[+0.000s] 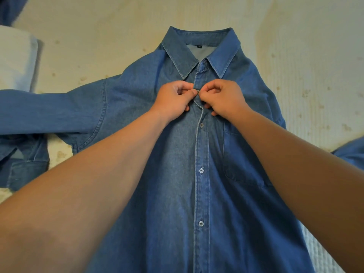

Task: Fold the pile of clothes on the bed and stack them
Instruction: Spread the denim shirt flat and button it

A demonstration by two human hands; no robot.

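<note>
Two bare forearms reaching in from the bottom corners over a denim shirt (pixel 177 184) spread front-up on the bed (pixel 305 56).

Left hand (pixel 174 97) and right hand (pixel 221 97) meeting at the placket (pixel 201 194) just below the collar (pixel 201 50), fingers curled, each pinching shirt fabric beside a small button (pixel 198 92) between the thumbs. Three more buttons down the placket, nearer the camera; chest pocket (pixel 244 156) partly under the right forearm. One sleeve (pixel 49 113) stretched flat toward the left edge, cuff doubled back beneath it; other sleeve mostly hidden, only a blue patch at the right edge. White garment (pixel 17 58) at far left, another blue cloth (pixel 9 6) in the top-left corner. Bare pale bedcover above the collar and to its right.
</note>
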